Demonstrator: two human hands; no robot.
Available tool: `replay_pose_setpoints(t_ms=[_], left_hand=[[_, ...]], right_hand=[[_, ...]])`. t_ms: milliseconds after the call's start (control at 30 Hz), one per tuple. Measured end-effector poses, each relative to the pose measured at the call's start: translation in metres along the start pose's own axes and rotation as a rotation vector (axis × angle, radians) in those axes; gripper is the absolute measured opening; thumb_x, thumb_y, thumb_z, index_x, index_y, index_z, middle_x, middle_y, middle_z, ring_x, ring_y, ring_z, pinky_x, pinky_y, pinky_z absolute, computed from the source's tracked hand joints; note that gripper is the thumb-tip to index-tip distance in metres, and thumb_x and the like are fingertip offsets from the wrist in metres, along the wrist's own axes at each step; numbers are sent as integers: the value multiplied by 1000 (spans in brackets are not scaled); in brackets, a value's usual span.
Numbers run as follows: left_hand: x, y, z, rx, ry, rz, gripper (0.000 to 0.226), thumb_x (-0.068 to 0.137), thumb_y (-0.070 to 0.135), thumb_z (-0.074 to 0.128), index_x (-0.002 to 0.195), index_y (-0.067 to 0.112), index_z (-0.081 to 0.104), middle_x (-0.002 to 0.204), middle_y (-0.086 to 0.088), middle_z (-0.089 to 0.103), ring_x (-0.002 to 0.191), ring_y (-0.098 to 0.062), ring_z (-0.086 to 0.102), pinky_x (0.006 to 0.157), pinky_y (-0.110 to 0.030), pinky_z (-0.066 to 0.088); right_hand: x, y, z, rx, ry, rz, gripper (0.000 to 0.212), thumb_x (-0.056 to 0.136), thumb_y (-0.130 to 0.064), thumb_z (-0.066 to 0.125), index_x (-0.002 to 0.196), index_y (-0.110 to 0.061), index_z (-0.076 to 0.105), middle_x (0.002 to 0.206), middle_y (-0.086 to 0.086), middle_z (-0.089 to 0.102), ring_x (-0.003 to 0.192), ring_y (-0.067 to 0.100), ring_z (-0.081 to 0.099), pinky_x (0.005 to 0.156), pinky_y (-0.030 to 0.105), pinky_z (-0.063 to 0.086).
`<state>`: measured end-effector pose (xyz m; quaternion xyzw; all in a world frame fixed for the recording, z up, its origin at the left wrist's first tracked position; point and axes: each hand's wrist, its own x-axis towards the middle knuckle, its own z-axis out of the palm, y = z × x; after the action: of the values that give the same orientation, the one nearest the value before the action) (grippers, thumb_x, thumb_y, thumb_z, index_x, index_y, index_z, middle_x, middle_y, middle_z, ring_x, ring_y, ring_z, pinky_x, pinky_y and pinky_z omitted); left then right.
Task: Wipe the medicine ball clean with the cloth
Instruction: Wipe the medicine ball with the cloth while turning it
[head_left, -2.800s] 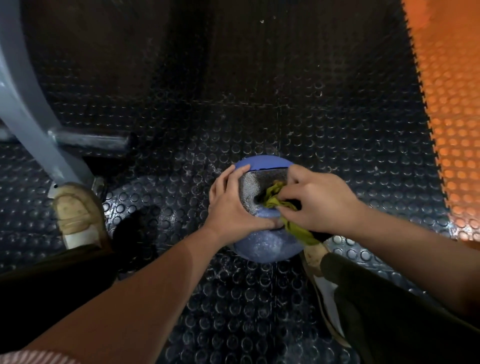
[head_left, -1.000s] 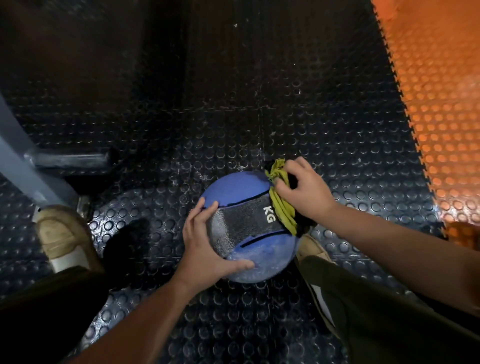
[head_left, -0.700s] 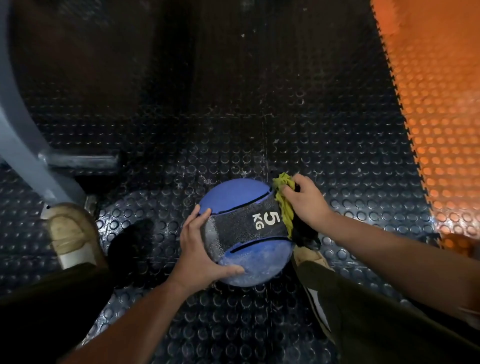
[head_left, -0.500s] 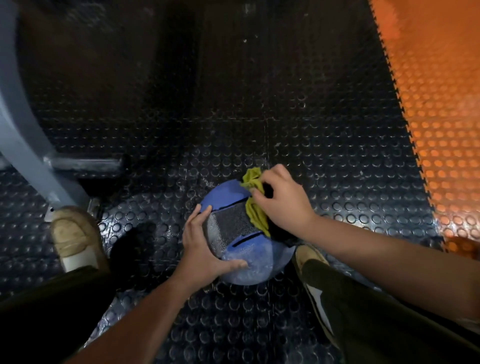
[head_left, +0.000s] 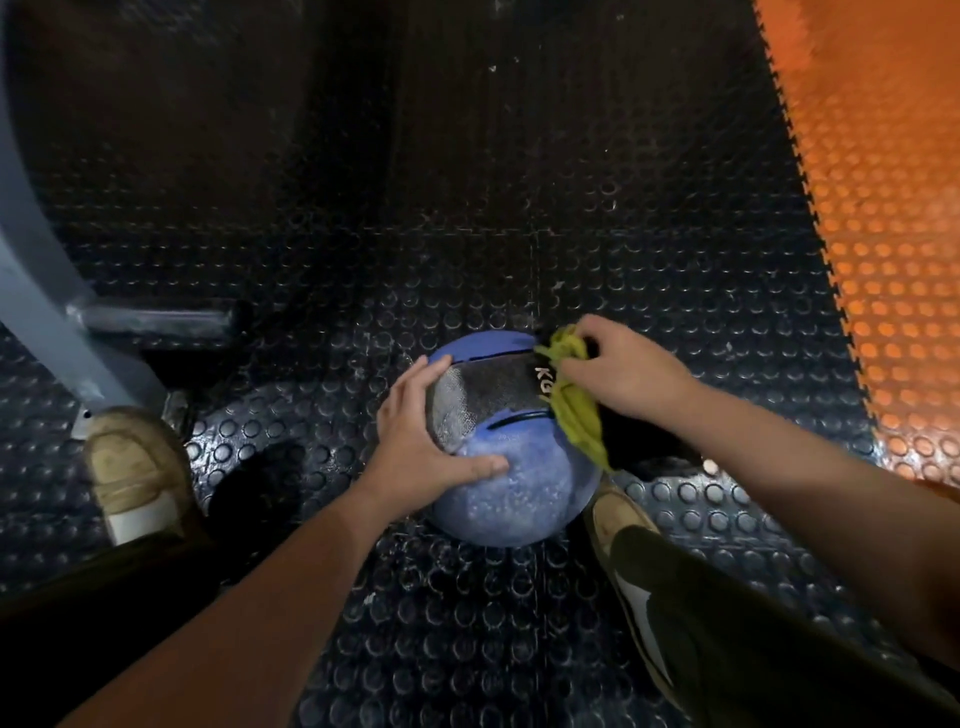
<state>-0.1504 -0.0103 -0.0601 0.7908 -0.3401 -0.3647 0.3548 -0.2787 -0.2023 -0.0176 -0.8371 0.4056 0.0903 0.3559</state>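
From the head view, the medicine ball (head_left: 519, 488) sits on the black studded floor (head_left: 467, 234), a little below the middle of the picture. It is blue with a dark band (head_left: 488, 389) across its top, and the letters "KG" show at the band's right end.

The left hand (head_left: 421, 441) lies flat on the ball's 9 o'clock side. Its fingers are spread up along the band's edge and its thumb reaches across the blue lower face. It presses rather than grasps.

The right hand (head_left: 623, 374) is at the ball's 2 o'clock edge. Its fingers are curled round a bunched yellow-green cloth (head_left: 574, 410), which touches the ball beside the lettering and trails down its right rim. The two hands are apart, with the band between them.

Room is tight low down. The right shoe (head_left: 615, 514) is just beside the ball at 4 o'clock, and the left shoe (head_left: 132, 467) stands well apart at 9 o'clock.

A grey metal frame (head_left: 41, 291) rises at 10 o'clock, with its foot on the floor. Towards 12 o'clock the studded floor runs on bare into shadow. An orange mat (head_left: 883, 208) meets it along a toothed edge at 2 o'clock, well apart from the ball.
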Motion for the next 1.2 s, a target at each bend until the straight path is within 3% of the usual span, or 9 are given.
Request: replay_pose_setpoints(t_ms=[167,333,500,667,767,900,1000,1100,1200], left_hand=[[-8,9,20,82,31,36,95,49,66,79,128,59,27,147,23,16,138,-4,14,111,-33,14],[5,22,31,-833,472,-356,13,91,22,66,104,25,66,113,8,67,107,-7,63,96,-30,49],[14,-33,37,-906,155,-823,49,94,58,47,125,23,63,125,-6,65,112,-28,60,99,-49,47],[23,-35,45,-1067,-88,-897,73,81,83,36,114,26,68,117,-9,65,116,-36,55,99,-58,42],[26,-28,48,-1124,-82,-912,72,82,81,38,111,23,70,119,-12,65,117,-37,55,100,-57,40],[24,-25,54,-1092,-14,-886,65,83,77,42,109,26,74,120,-11,68,114,-37,58,103,-58,40],[16,-22,51,-1052,36,-894,63,83,76,43,103,27,75,113,-9,70,111,-36,59,99,-58,43],[3,-25,37,-1028,102,-873,60,84,74,43,101,27,76,110,-8,71,108,-33,60,95,-54,45],[-8,-33,13,-1041,156,-809,59,87,72,41,101,27,76,106,-7,73,105,-32,62,92,-51,46]], right_hand=[[6,27,-1,270,-45,192,37,81,-47,67,104,-20,53,89,-3,58,86,16,56,74,31,41],[5,44,-7,249,-108,254,80,55,-79,65,110,-21,64,109,-1,66,101,19,61,94,39,48],[0,56,-11,407,-208,347,77,59,-74,66,116,-23,65,119,-2,64,103,17,61,96,31,44],[-7,69,-14,428,-341,514,111,39,-88,64,127,-20,59,132,6,58,118,27,56,108,46,38],[-11,77,-12,492,-349,582,92,43,-80,65,110,-18,67,117,10,67,106,28,63,103,44,43],[-9,87,-6,529,-303,577,108,32,-87,69,115,-18,65,121,11,65,110,28,62,104,45,42],[-12,81,-3,592,-303,539,82,47,-75,68,107,-18,66,115,9,67,97,24,65,92,37,48],[-13,74,12,612,-335,541,103,50,-78,70,130,-16,54,130,4,57,119,28,55,102,38,41],[-13,54,30,645,-397,525,85,58,-70,63,124,-17,56,133,8,55,116,28,54,97,36,41]])
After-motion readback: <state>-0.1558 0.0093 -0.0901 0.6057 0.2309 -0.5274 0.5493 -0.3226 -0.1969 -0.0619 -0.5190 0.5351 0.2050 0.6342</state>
